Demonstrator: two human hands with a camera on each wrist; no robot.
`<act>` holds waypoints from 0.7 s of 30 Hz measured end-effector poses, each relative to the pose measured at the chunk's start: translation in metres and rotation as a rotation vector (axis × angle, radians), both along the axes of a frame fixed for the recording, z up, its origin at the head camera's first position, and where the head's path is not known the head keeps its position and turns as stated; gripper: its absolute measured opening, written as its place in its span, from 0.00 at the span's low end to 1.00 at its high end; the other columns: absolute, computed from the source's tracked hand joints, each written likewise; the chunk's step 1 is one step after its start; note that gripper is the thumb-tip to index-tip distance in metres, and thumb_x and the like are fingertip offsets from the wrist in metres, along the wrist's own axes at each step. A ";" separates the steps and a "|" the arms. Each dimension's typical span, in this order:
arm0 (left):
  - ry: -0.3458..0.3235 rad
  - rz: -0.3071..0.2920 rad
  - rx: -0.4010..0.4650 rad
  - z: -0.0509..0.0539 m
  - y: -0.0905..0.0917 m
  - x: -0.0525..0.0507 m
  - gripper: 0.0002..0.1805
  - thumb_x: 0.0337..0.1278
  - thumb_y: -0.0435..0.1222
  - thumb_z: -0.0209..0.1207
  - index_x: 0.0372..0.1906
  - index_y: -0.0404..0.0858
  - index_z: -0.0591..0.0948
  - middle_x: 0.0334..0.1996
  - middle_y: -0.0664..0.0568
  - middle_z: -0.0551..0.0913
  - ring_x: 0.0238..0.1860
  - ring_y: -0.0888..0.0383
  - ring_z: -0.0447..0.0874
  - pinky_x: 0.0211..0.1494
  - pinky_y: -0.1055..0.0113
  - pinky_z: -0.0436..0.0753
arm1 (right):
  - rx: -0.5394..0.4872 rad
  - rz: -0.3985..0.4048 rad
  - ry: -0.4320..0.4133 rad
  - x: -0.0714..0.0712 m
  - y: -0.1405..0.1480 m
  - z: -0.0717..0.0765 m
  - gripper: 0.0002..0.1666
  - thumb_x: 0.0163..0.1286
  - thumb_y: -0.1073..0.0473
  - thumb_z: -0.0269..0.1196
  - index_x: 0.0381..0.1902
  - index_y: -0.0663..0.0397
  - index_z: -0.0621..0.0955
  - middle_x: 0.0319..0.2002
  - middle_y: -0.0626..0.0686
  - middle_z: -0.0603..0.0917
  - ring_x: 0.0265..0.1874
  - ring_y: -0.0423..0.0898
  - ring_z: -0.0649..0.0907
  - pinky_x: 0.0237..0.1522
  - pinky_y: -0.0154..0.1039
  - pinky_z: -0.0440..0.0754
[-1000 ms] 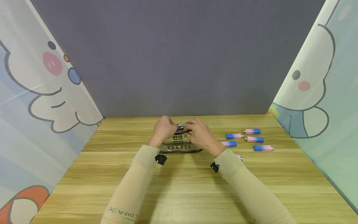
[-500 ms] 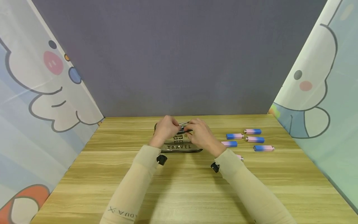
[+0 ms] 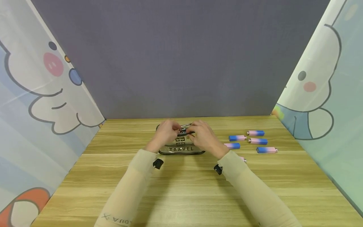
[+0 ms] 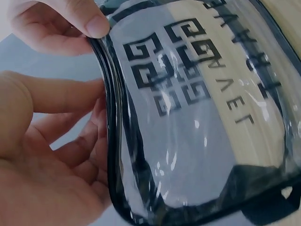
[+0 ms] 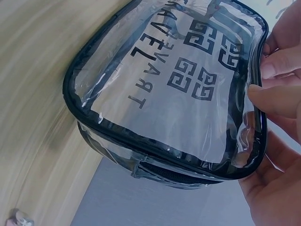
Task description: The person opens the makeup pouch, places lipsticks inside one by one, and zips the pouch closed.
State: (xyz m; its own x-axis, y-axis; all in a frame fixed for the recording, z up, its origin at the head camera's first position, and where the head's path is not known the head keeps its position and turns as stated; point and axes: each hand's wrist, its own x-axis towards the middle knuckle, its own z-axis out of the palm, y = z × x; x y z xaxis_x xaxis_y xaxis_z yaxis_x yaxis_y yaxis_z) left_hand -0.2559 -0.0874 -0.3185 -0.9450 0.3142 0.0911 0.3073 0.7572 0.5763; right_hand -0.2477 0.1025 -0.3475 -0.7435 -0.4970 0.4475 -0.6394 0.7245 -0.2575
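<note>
A clear zip toiletry bag (image 3: 182, 151) with black piping and "TRAVEL" lettering stands on the table, its lettered side towards me. Both hands are at its top edge, close together. My left hand (image 3: 165, 134) pinches the zipped rim between thumb and fingers; whether a zip pull is between them is hidden. My right hand (image 3: 203, 136) grips the same rim a little to the right. In the right wrist view its thumb lies on the bag's (image 5: 155, 127) near side and its fingertips show through the plastic behind. In the left wrist view the bag (image 4: 178, 155) appears to contain nothing.
Several pink-and-blue tubes (image 3: 266, 150) with silvery ends lie to the right of the bag, one partly behind the right wrist. A grey panel (image 3: 184, 63) closes off the wooden table's (image 3: 181, 195) far side. Cartoon-printed cloths (image 3: 317, 78) hang at both sides.
My left hand first shifted slightly right along the rim, then came back left and a little lower, its forearm moving left too. The right hand stays where it was on the bag.
</note>
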 end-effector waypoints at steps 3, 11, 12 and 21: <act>0.065 -0.049 -0.011 -0.003 -0.005 0.003 0.13 0.65 0.23 0.55 0.45 0.34 0.88 0.44 0.44 0.87 0.42 0.49 0.83 0.50 0.53 0.81 | 0.003 0.000 0.001 0.000 0.001 0.000 0.06 0.66 0.63 0.71 0.41 0.55 0.89 0.42 0.52 0.85 0.45 0.52 0.81 0.54 0.51 0.77; 0.443 -0.186 -0.160 -0.023 -0.022 0.008 0.03 0.61 0.27 0.64 0.36 0.37 0.86 0.36 0.50 0.82 0.41 0.48 0.79 0.49 0.51 0.76 | 0.023 -0.003 -0.005 0.001 0.001 0.002 0.07 0.67 0.62 0.71 0.42 0.54 0.89 0.43 0.51 0.85 0.45 0.50 0.81 0.56 0.49 0.77; 0.496 -0.200 -0.188 -0.026 -0.024 0.009 0.03 0.60 0.27 0.66 0.37 0.38 0.86 0.36 0.50 0.82 0.41 0.49 0.79 0.48 0.52 0.77 | 0.025 -0.006 -0.004 0.001 0.001 0.002 0.07 0.67 0.62 0.71 0.42 0.54 0.89 0.43 0.51 0.85 0.45 0.50 0.81 0.55 0.49 0.77; 0.719 -0.274 -0.312 -0.038 -0.038 0.005 0.08 0.55 0.28 0.69 0.40 0.38 0.86 0.39 0.50 0.82 0.43 0.50 0.79 0.45 0.55 0.78 | 0.055 -0.018 -0.013 0.001 0.002 0.004 0.07 0.67 0.62 0.71 0.42 0.54 0.88 0.43 0.52 0.85 0.46 0.51 0.82 0.56 0.51 0.77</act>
State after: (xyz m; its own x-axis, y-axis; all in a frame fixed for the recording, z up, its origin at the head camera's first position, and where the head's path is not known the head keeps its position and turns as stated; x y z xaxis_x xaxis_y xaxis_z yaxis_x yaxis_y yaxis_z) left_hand -0.2507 -0.1251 -0.3567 -0.5761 0.6357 0.5138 0.7173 0.6946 -0.0552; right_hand -0.2468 0.1045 -0.3438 -0.7578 -0.5074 0.4101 -0.6233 0.7488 -0.2253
